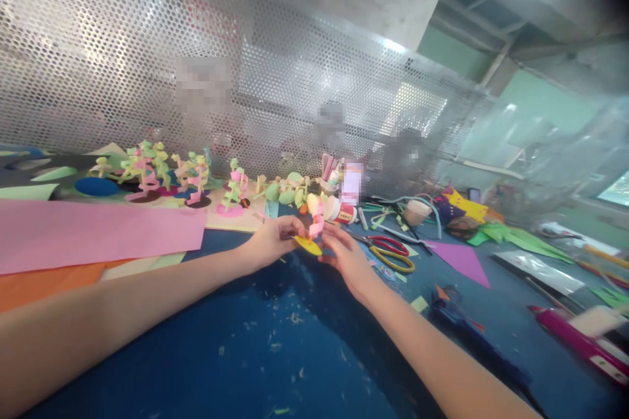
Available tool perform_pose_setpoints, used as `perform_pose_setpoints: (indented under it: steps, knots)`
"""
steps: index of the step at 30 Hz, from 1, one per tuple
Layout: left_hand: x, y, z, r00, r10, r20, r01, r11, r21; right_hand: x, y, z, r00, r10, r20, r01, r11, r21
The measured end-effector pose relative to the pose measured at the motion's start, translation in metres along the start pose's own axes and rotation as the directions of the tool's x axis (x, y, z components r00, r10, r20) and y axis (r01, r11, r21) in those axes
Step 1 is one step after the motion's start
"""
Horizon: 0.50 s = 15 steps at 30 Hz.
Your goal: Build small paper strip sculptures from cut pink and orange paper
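Note:
A small paper figure point(317, 213) in pink and yellow stands on a yellow disc point(308, 246) between my hands, above the blue table point(236, 340). My left hand point(278, 239) grips the disc's left edge with thumb and fingers. On the other side my right hand point(344, 252) has its fingers slightly apart beside the figure and disc; whether the fingertips touch it is unclear. Behind the hands sits a white jar with a red label point(343, 211). Similar paper figures on round bases point(196, 186) line the table's back left.
Pink paper point(98, 232) lies over orange paper at left. Scissors with red and yellow handles point(393, 255) rest right of my right hand. Further right are purple paper point(457, 262), a dark blue tool point(479, 334) and a magenta tool point(580, 340). A perforated screen point(285, 98) stands behind.

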State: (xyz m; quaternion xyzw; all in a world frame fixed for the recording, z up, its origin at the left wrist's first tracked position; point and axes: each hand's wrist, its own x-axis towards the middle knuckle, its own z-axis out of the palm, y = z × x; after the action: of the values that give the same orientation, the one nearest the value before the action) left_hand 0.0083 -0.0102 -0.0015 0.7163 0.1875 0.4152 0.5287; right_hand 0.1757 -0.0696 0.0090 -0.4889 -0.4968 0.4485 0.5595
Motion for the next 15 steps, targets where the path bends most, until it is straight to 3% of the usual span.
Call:
perform_pose_setpoints:
  steps: [5, 9, 15]
  knots:
    - [0.001, -0.001, 0.0, 0.999, -0.035, -0.014, 0.035, 0.999, 0.014, -0.002, -0.001, -0.003, 0.994, 0.004, 0.105, -0.001, 1.0, -0.028]
    - [0.002, -0.004, -0.001, 0.997, -0.052, -0.05, 0.058, 0.992, 0.116, -0.001, 0.0, -0.004, 0.986, -0.012, 0.167, 0.027, 0.996, -0.088]
    - [0.001, -0.01, -0.009, 0.999, -0.041, 0.011, 0.035, 0.951, 0.309, 0.001, 0.006, -0.006, 0.979, -0.067, 0.191, 0.111, 0.966, -0.232]
